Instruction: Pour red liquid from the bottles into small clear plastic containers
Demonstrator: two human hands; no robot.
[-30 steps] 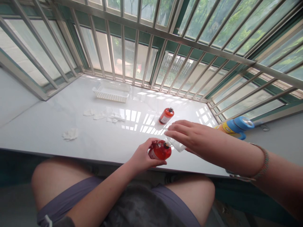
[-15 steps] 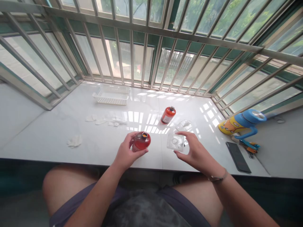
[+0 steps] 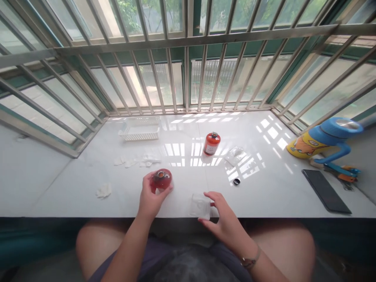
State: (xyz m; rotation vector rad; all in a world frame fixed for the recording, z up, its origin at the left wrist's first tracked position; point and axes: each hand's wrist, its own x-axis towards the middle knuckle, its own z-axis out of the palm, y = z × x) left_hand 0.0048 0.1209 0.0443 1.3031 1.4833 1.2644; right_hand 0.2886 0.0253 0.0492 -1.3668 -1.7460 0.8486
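My left hand (image 3: 153,196) is wrapped round a red glass bottle (image 3: 166,178) with an uncapped neck, near the table's front edge. Between the thumb and fingers of my right hand (image 3: 221,219) is a clear square glass bottle (image 3: 199,206), somewhat blurred, close to the table's edge. A small black cap (image 3: 236,181) lies on the table above my right hand. Farther back stands a second red bottle (image 3: 212,144), with a dark top and a white label. Beside it lies a clear plastic piece (image 3: 234,155), its kind hard to make out.
A white perforated basket (image 3: 141,135) sits at the back left. Crumpled white gloves or tissue (image 3: 136,161) and another white bundle (image 3: 103,190) lie on the left. At right are a blue and yellow thermos (image 3: 320,137), a phone (image 3: 326,191) and keys (image 3: 348,174). Metal bars (image 3: 188,78) line the window behind.
My right hand has brought the clear square bottle down and left, uncovering the black cap. My left hand has shifted slightly left with the red bottle. The camera view has turned somewhat.
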